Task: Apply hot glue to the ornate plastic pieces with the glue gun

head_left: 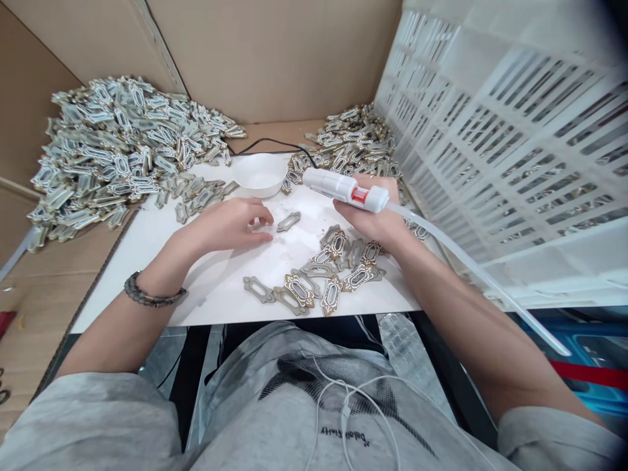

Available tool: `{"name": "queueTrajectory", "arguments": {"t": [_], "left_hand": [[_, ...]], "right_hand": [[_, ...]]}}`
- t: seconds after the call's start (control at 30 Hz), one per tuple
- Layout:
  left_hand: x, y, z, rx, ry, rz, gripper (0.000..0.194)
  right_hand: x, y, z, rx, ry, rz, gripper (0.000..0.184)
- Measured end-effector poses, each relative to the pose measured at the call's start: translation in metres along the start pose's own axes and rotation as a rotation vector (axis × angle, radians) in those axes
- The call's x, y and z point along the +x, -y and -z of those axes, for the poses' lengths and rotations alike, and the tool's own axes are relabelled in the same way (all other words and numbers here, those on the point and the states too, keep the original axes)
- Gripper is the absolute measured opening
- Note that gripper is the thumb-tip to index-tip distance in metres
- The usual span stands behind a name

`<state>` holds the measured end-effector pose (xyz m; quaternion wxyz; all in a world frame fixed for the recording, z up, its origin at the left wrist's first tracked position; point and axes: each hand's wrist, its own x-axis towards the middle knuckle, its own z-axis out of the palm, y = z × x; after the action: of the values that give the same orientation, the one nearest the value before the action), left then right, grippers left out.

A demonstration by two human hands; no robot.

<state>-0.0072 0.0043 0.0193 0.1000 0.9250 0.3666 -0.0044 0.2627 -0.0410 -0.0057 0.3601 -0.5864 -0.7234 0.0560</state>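
Note:
A white hot glue gun (333, 186) is gripped in my right hand (383, 222), its nozzle end toward the left. From its back runs a long translucent glue stick (471, 261) above my forearm. My left hand (233, 226) rests low over the white board (210, 294), thumb and fingers apart with nothing visible between them. Just right of those fingertips lies a single small ornate metal label frame (288, 222). Several more label frames (331, 294), some grey side up and some with white-and-gold pattern up, are scattered near the board's front edge.
A white shallow bowl (262, 184) stands behind my hands. A large heap of label frames (118, 140) fills the back left, and a smaller heap (358, 137) the back right. A white slatted crate (461, 137) borders the right; cardboard walls (279, 59) close the back. A black cord (267, 140) trails behind.

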Motion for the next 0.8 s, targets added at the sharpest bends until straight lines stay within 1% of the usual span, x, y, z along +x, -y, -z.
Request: {"name": "queueTrajectory", "arguments": {"t": [0.1, 0.27, 0.3, 0.4, 0.47, 0.57, 0.63, 0.73, 0.8], "left_hand": [[0.001, -0.004, -0.006, -0.023, 0.02, 0.0, 0.036], [0.003, -0.001, -0.012, -0.086, -0.015, -0.047, 0.031], [0.003, 0.0, -0.013, -0.072, -0.031, -0.033, 0.032], [0.003, 0.004, -0.014, -0.013, -0.056, 0.066, 0.034], [0.003, 0.007, -0.014, -0.009, -0.051, 0.108, 0.03], [0.004, 0.011, -0.014, -0.029, -0.053, 0.111, 0.021], [0.005, 0.011, -0.015, -0.036, -0.061, 0.118, 0.019], [0.005, 0.008, -0.017, -0.038, -0.078, 0.137, 0.019], [0.005, 0.007, -0.019, -0.03, -0.09, 0.133, 0.024]], "right_hand": [[-0.001, 0.0, 0.0, -0.011, -0.001, 0.0, 0.029], [-0.001, 0.0, 0.0, -0.024, 0.004, -0.003, 0.028], [-0.001, 0.0, 0.0, -0.028, 0.004, -0.004, 0.029], [0.0, 0.0, -0.001, -0.031, 0.01, -0.002, 0.029], [0.0, -0.001, -0.001, -0.03, 0.013, 0.002, 0.029], [0.0, -0.001, -0.002, -0.043, 0.012, -0.001, 0.029], [0.0, -0.001, -0.002, -0.047, 0.01, -0.003, 0.029], [0.0, -0.002, -0.002, -0.045, 0.008, 0.001, 0.029], [0.0, -0.002, -0.002, -0.042, 0.009, 0.009, 0.029]]}}
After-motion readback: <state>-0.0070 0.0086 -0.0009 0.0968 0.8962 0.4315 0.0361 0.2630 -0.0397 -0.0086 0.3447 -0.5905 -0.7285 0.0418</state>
